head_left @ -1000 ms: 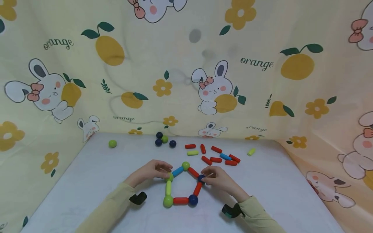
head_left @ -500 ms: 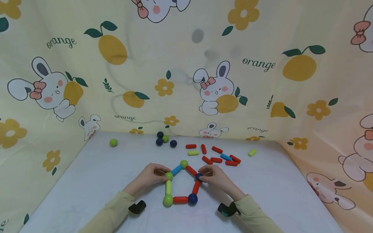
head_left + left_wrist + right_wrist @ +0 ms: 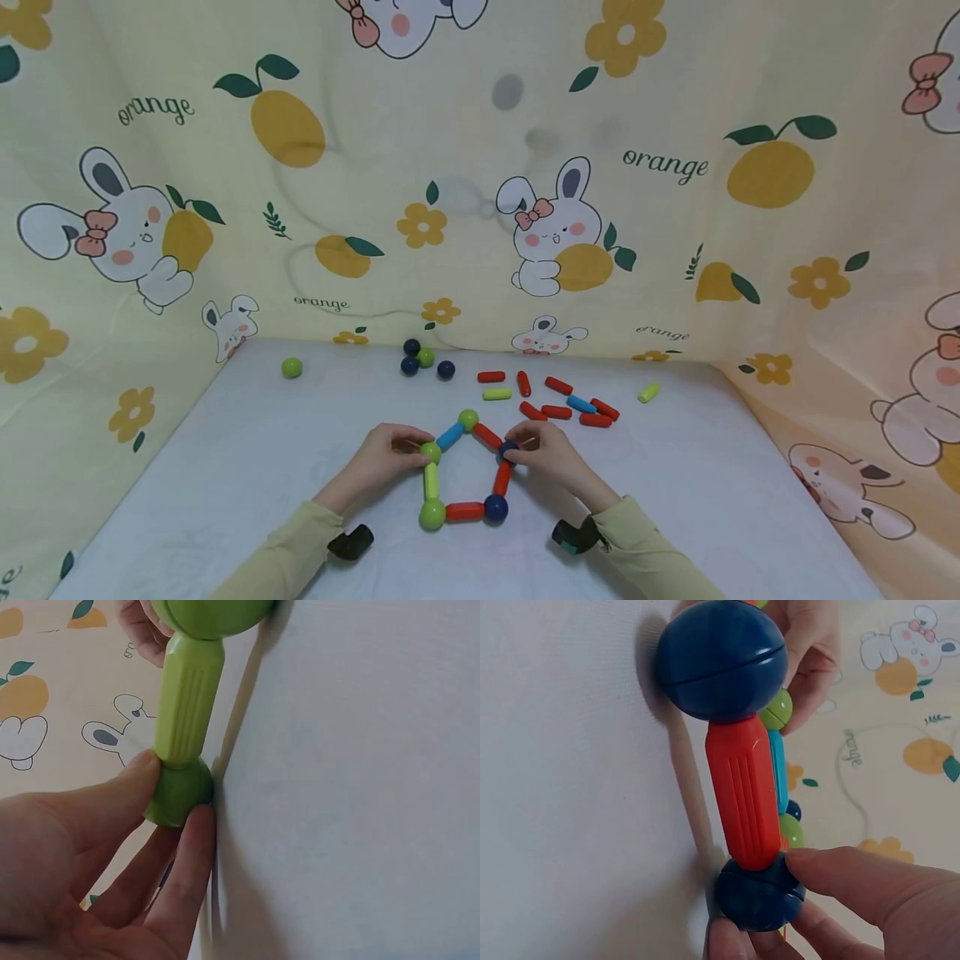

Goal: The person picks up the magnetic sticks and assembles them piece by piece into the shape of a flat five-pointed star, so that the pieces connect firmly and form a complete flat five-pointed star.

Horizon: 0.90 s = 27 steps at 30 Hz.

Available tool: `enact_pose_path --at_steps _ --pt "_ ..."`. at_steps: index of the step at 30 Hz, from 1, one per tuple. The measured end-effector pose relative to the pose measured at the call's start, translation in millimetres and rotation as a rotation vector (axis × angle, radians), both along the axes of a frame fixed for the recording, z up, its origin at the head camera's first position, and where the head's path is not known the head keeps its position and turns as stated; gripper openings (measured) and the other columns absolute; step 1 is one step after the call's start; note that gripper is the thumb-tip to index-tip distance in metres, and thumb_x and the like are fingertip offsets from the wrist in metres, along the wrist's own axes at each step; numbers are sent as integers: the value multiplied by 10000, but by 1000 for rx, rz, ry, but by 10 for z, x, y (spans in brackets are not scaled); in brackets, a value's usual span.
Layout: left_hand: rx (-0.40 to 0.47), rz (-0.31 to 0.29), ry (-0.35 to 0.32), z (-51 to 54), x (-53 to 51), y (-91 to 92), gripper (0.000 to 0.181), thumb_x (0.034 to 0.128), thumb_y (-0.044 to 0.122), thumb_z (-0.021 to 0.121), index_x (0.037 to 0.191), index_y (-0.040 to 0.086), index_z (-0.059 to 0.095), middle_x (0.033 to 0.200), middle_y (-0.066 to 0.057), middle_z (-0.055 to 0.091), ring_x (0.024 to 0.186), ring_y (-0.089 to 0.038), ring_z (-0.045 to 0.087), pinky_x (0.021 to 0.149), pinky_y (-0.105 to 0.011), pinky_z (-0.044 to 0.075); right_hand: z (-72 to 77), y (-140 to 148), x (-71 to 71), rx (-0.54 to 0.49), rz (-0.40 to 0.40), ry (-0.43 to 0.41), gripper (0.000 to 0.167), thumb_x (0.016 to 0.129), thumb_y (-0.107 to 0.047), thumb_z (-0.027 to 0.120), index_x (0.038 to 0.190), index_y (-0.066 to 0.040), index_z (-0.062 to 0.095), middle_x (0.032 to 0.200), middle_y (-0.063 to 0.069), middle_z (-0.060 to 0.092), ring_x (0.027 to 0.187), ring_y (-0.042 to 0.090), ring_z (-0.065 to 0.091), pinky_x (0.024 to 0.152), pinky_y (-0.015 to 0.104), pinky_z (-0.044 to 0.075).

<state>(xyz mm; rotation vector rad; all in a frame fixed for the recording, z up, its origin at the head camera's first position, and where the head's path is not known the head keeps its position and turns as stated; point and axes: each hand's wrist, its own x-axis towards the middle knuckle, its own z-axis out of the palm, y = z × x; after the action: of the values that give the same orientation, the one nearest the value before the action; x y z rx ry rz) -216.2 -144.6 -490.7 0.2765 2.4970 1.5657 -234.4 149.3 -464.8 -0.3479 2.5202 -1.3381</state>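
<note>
Pentagon (image 3: pixel 465 512) Held at Both Sides

The pentagon's far end has shifted slightly leftward. The left hand (image 3: pixel 384 458) pinches a green ball (image 3: pixel 178 796); the right hand (image 3: pixel 553 456) pinches a dark blue ball (image 3: pixel 760 894). The pentagon rests between the hands on the white surface (image 3: pixel 675 467). Loose rods (image 3: pixel 556 412) and loose balls (image 3: pixel 446 370) lie beyond the hands; a printed backdrop (image 3: pixel 465 108) stands behind.
</note>
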Motion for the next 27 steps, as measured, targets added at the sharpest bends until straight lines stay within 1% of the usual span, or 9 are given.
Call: enact_pose_path --at_steps 6,11,18,27 --pt "4 40 16 -19 10 -7 286 804 161 776 1078 108 714 997 29 679 884 -143 606 803 -325 518 -1 4 -9 20 0 -5 226 842 -149 740 1049 -73 689 955 13 652 862 185 600 759 323 527" --pt "8 88 15 -47 10 -25 299 792 158 785 1079 114 715 986 37 679 869 -134 615 792 -307 526 8 20 -11 9 8 3 236 836 -144 746 1049 -61 687 955 19 651 856 186 599 755 335 528" --pt "12 99 14 -57 12 -38 302 799 150 778 1088 99 708 991 26 679 871 -139 617 801 -321 526 -4 49 -25 -4 25 2 239 843 -141 738 1061 -59 684 968 22 648 866 188 602 772 343 528" --pt "-1 125 0 -53 10 -45 301 804 159 774 1096 125 707 1025 36 668 898 -137 613 824 -343 521 21 77 -14 -12 58 -24 250 865 -108 706 1108 -62 673 1018 23 654 926 210 605 803 371 528"
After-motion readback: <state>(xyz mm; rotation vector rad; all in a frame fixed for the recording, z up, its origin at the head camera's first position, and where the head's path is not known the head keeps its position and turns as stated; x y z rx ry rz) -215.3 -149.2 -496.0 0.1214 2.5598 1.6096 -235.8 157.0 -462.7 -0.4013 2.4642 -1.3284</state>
